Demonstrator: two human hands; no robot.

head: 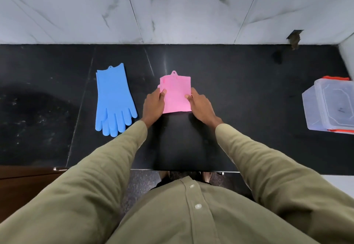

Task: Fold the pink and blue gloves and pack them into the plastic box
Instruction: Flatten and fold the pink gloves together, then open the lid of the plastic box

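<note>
The pink glove (175, 94) lies folded into a rough square at the middle of the black counter (239, 82). The left hand (154, 105) pinches its left edge, thumb on top; the right hand (199, 103) pinches its right edge the same way. The blue glove (114, 100) lies flat and unfolded to the left, fingers toward the person, apart from the pink one. The plastic box (331, 105) sits at the counter's far right edge, well apart, with bare counter between. A marble wall (172, 8) backs the counter.
</note>
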